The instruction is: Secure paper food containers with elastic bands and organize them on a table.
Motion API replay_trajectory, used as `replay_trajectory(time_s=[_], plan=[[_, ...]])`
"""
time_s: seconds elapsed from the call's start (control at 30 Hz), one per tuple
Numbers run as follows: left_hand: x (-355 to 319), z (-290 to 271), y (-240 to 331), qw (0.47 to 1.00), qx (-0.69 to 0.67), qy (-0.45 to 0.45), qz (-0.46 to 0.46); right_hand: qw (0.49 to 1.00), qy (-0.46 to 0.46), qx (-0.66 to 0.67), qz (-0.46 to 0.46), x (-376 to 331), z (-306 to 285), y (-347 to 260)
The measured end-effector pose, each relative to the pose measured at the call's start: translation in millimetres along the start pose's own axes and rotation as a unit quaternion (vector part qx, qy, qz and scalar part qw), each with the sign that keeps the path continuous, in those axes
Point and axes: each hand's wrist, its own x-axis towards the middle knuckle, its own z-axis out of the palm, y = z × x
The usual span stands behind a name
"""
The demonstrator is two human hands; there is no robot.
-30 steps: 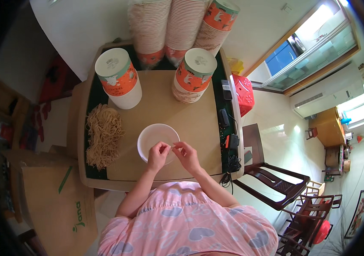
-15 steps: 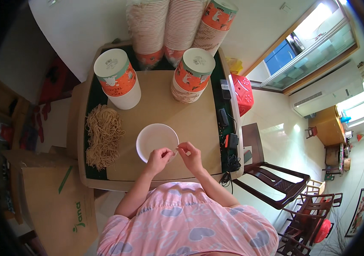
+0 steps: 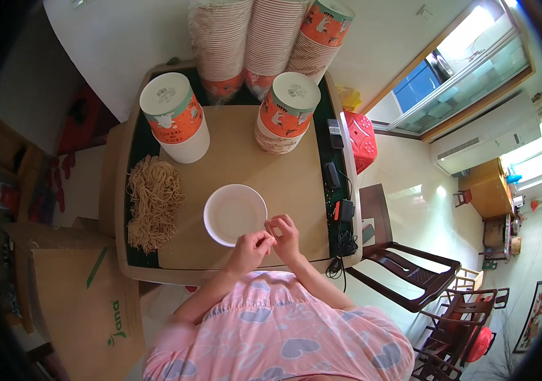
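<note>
Left hand (image 3: 255, 246) and right hand (image 3: 283, 236) meet, near edge of surface (image 3: 169, 275).
Grips pinched, contents unclear; a stray knuckle could tip the bowl (image 3: 235, 213).

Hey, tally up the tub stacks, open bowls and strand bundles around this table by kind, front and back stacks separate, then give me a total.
Front tub stacks: 2, left and right
Back tub stacks: 3, left, middle and right
Open bowl: 1
Strand bundle: 1
Total: 7
</note>
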Motion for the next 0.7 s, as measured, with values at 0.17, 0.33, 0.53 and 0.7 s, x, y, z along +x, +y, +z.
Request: replay_trajectory(time_s=[0.17,0.33,0.53,0.7], plan=[[-11.5,6.5,25.9,0.997,-0.016,-0.077,-0.017,0.999,0.009,0.025,0.040,-0.5,3.9,15.6],[-9.1,-6.4,23.8,0.998,-0.012,-0.061,-0.020,0.997,-0.038,0.044,0.046,29.5,-12.1,16.5],[1.1,-38.2,25.4,0.990,-0.139,0.000,-0.038,0.959,-0.268,-0.079,0.055,119.2,-43.5,35.2],[10.8,-59.7,5.8,0.976,-0.206,-0.022,-0.068,0.926,-0.314,-0.208,-0.038,186.7,-17.8,17.3]])
